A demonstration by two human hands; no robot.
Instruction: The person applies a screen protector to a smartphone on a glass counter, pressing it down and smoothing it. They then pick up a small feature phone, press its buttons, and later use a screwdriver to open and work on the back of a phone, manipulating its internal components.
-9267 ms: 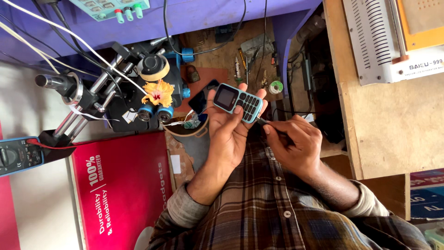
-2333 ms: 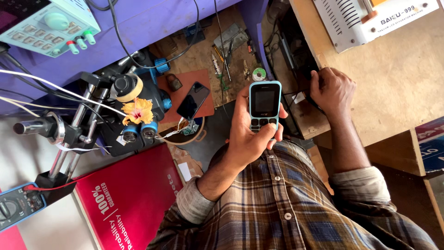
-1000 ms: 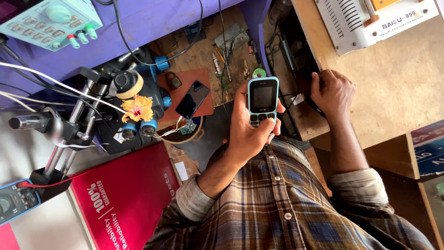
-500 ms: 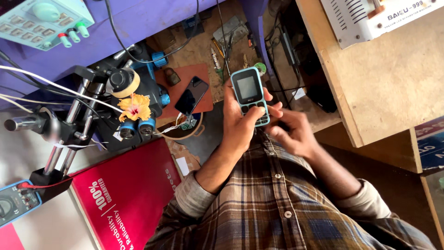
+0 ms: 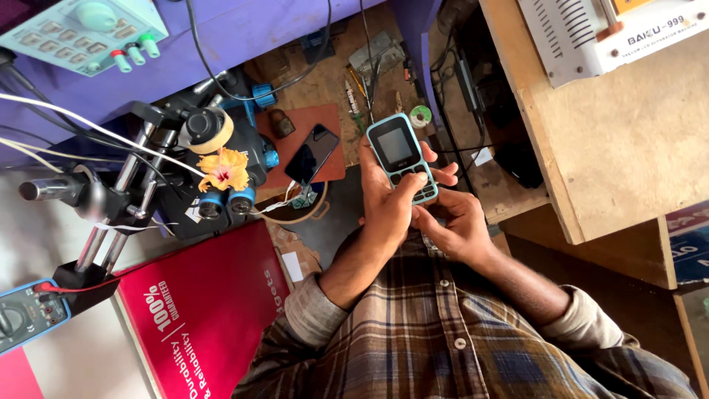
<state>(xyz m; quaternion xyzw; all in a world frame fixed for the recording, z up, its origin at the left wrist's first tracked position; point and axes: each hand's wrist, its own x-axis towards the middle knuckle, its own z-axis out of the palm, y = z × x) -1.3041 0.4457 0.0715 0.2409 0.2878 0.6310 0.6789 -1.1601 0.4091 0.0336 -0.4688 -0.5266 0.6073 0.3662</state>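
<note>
far left: blue multimeter (image 5: 26,318) at the frame edge, red lead running up. bench power supply (image 5: 85,31) top left, pale green, knobs and terminals. microscope (image 5: 199,159) on its stand, an orange flower (image 5: 224,170) stuck on the head. red box (image 5: 199,318) below it.

middle: dark smartphone (image 5: 312,154) lying flat on a brown mat (image 5: 306,140), apart from the hands.

left hand (image 5: 384,203) curled around the keypad phone (image 5: 402,157), thumb on the front edge, fingers behind the back cover, gripping it by the long sides. phone held upright above the lap, screen dark, facing up. right hand (image 5: 454,222) just below and touching the lower end, fingers bent at the keypad; whether it pinches anything small i cannot tell.

judgement: light, stiff plastic shell, smooth and a bit slippery; screen is the fragile part. best held by the side edges, as now, clear of screen and keys.

right: wooden shelf (image 5: 628,148), white heater unit (image 5: 613,33) on top.
</note>
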